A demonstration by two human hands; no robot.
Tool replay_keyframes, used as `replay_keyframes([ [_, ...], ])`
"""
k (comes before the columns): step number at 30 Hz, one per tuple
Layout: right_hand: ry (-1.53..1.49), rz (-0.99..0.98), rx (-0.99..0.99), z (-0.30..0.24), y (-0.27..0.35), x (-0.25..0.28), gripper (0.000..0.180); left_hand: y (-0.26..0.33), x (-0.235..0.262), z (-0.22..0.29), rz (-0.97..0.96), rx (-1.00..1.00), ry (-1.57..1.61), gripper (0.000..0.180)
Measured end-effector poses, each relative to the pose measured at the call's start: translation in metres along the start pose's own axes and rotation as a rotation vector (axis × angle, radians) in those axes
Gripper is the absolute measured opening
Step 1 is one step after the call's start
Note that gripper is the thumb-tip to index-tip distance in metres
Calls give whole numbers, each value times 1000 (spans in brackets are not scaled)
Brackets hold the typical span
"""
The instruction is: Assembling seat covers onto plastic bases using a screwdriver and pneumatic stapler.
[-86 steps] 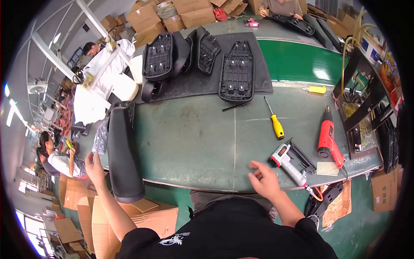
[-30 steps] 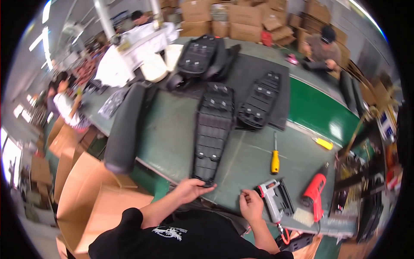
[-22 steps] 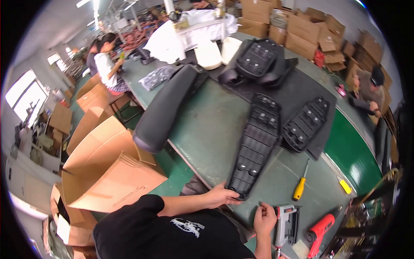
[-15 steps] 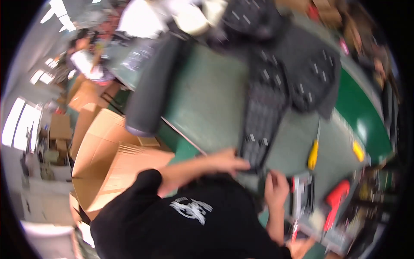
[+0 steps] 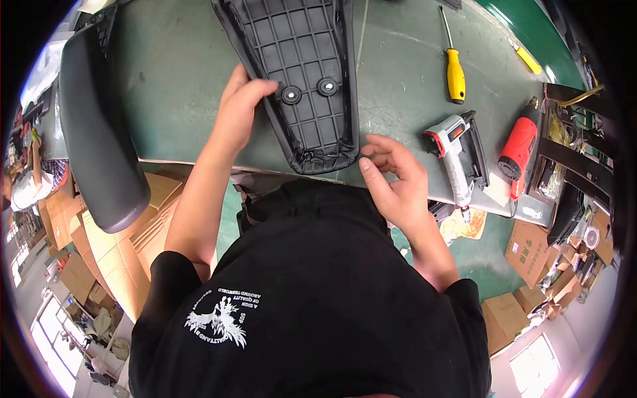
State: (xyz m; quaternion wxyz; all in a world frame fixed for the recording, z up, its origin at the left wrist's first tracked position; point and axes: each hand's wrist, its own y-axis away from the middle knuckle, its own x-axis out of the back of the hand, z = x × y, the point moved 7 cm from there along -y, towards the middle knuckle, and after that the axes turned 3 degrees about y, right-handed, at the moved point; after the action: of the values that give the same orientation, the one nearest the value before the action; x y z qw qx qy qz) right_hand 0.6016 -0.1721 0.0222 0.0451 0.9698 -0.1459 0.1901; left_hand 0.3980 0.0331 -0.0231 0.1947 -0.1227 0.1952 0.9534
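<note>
A black motorcycle seat (image 5: 302,126) lies underside up on the bench in front of me, its narrow end towards me. Its plastic base is ribbed, with two round rubber feet near that end. My left hand (image 5: 240,109) grips the left edge, the thumb over the rim and the fingers partly hidden behind it. Just beside the narrow end's right corner is my right hand (image 5: 400,184), fingers loosely bent and apart, holding nothing. Whether its fingertips touch the rim I cannot tell.
Right of the seat lie a yellow-handled screwdriver (image 5: 455,74), a staple gun (image 5: 458,149), a red heat gun (image 5: 519,142) and a yellow cutter knife (image 5: 527,58). Another long black seat (image 5: 99,132) rests at the left edge, above cardboard boxes (image 5: 119,252).
The view has swung right and down and is sharper. The stacked seat parts at the back have left the picture. My left hand has moved up along the seat's edge; the right has loosened its fingers.
</note>
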Motion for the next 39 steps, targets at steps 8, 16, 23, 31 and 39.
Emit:
replay_keyframes([
  [8, -404, -81, -397, 28, 3, -31, 56, -17, -21, 1, -2, -174, -35, 61],
  [16, -652, -97, -554, 27, -9, -45, 43, -53, 1, 6, 36, 71, 222, 40],
  [23, -553, -73, -572, 22, -19, -48, 33, -68, 22, -7, 51, 76, 325, 20],
  [31, -467, -86, -339, 25, -8, -49, 42, -38, 21, 10, 106, -21, 313, 55],
  [39, -353, -218, -106, -14, -27, 9, 66, 31, -11, 51, -135, -116, 222, 75],
])
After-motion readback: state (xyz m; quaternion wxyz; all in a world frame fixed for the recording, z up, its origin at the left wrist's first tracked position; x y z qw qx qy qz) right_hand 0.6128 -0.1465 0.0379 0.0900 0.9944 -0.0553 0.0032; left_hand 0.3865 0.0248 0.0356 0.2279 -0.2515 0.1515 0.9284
